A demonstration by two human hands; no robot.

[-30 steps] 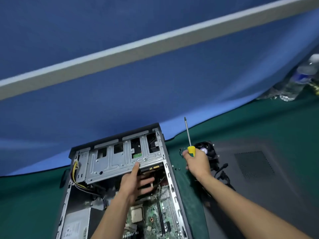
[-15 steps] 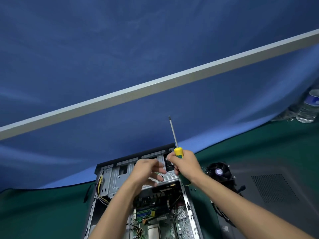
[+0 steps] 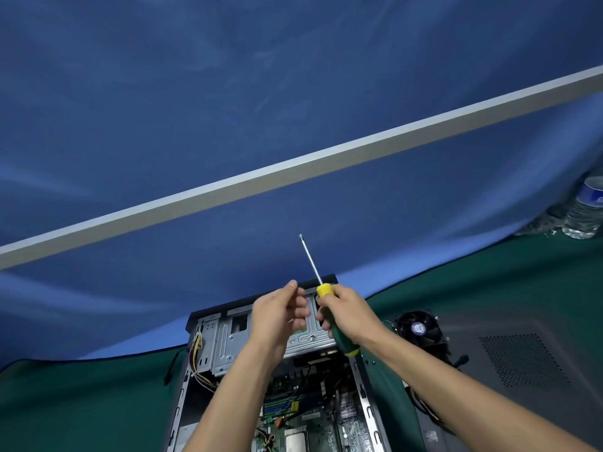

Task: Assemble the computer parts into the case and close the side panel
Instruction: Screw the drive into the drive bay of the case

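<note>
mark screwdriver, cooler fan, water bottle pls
screwdriver [image 3: 339, 334]: head view, green handle below the right hand.
cooler fan [image 3: 418, 328]: head view, centre hub.
water bottle [image 3: 584, 213]: head view, clear body, right edge.

Above an open computer case [image 3: 228, 337], the right hand [image 3: 350, 313] grips a green-and-yellow screwdriver [image 3: 326, 296], shaft pointing up. The left hand [image 3: 277, 316] hovers beside it, fingers curled.

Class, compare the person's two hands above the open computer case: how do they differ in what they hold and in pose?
The right hand grips the screwdriver by its green and yellow handle, shaft pointing up and away; the left hand shows no tool. The right hand's fingers wrap the handle; the left hand's fingertips are drawn together, and whether they pinch something small cannot be told. Both hands are above the drive-cage end of the computer case.
</note>
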